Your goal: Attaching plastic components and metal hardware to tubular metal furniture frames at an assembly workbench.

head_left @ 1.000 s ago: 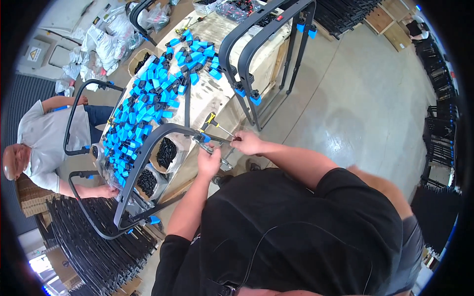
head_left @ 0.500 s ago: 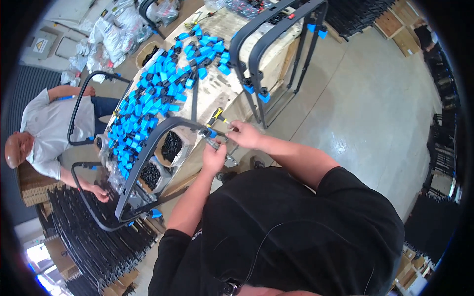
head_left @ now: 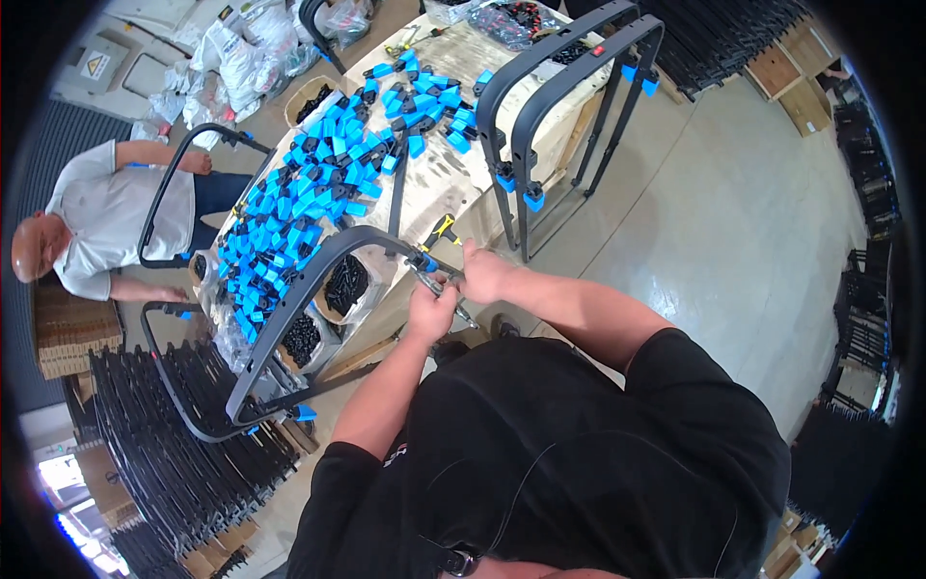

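My left hand [head_left: 430,311] and my right hand [head_left: 485,274] meet at the near end of a black curved tube frame [head_left: 307,289] that leans off the table's front edge. That end carries a blue cap [head_left: 425,262]. My right hand is closed on the frame's tip. A thin grey metal tool [head_left: 465,315] sticks out of my closed left hand and points at the same tip. A yellow-and-black handled tool [head_left: 441,232] lies on the table just beyond my hands.
Several blue-and-black plastic caps [head_left: 309,188] cover the wooden table [head_left: 439,188]. Two capped frames [head_left: 526,106] stand at its right edge. Bags of black screws [head_left: 342,285] sit below. A person in a white shirt [head_left: 106,217] holds another frame at left. Black frames are stacked [head_left: 164,473] at lower left.
Both hands have stayed together at the frame's end, shifting only slightly. The person at left has kept hold of the other frame.
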### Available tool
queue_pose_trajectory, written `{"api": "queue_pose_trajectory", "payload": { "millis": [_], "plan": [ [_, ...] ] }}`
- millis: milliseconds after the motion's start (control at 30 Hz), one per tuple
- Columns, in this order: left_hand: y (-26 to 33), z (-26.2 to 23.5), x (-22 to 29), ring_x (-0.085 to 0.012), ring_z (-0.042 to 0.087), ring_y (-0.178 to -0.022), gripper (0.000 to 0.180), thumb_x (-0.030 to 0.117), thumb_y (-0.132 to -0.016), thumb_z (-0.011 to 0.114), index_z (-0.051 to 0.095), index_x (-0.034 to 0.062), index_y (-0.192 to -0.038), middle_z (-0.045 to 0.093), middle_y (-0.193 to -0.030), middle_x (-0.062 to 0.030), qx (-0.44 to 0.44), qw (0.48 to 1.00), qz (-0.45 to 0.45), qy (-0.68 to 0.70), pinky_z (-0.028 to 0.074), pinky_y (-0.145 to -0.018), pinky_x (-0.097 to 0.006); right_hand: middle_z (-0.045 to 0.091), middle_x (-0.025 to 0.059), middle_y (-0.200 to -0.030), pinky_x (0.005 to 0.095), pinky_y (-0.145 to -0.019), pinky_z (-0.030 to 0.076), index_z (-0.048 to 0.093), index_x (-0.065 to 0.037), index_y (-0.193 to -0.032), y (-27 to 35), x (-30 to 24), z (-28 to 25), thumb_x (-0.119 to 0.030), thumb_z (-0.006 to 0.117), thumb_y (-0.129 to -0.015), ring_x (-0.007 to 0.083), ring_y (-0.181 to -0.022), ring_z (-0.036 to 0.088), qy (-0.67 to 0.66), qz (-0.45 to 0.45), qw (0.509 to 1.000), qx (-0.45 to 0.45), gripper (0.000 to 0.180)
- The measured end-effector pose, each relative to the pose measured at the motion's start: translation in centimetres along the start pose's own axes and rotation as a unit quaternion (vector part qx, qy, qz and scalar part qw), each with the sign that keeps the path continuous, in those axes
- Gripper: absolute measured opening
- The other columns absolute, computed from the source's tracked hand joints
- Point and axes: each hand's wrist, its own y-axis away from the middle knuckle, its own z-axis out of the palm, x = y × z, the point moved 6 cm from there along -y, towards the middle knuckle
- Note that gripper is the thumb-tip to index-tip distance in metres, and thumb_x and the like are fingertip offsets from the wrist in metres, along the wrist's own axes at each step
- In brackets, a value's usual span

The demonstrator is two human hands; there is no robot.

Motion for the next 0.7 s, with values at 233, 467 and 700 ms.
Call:
{"api": "queue_pose_trajectory", "payload": {
  "millis": [233, 467, 700],
  "plan": [
    [-0.3, 0.0, -0.3, -0.0279, 0.067, -0.081, 0.028, 0.028, -0.086, 0.069, 0.064, 0.0041, -0.100, 0.067, -0.085, -0.0142, -0.020, 0.999, 0.016, -0.021, 0.053, -0.076, -0.041, 0.064, 0.0368, -0.113, 0.0434, -0.094, 0.054, 0.029, 0.019, -0.133, -0.6, 0.2, -0.1, -0.029, 0.071, -0.086, 0.0441, -0.110, 0.066, 0.027, -0.005, 1.000, -0.003, 0.079],
    [-0.3, -0.5, 1.3, -0.0308, 0.068, -0.082, 0.030, 0.028, -0.085, 0.069, 0.064, 0.0034, -0.102, 0.068, -0.086, -0.0165, -0.036, 0.999, -0.012, -0.034, 0.054, -0.076, -0.042, 0.062, 0.0380, -0.121, 0.0418, -0.098, 0.053, 0.028, 0.021, -0.135, -1.3, 1.2, -0.1, -0.032, 0.074, -0.084, 0.0440, -0.116, 0.064, 0.016, -0.005, 1.000, -0.015, 0.087],
    [1.3, 0.1, -1.6, -0.0193, 0.062, -0.070, 0.022, 0.026, -0.090, 0.067, 0.063, 0.0051, -0.096, 0.065, -0.077, -0.0066, 0.029, 0.976, -0.122, 0.180, 0.049, -0.065, -0.036, 0.067, 0.0139, -0.093, 0.0367, -0.065, 0.053, 0.061, 0.005, -0.115, -1.8, 3.1, 0.4, -0.024, 0.071, -0.089, 0.0221, -0.078, 0.064, -0.328, 0.012, 0.943, 0.061, 0.040]
  ]
}}
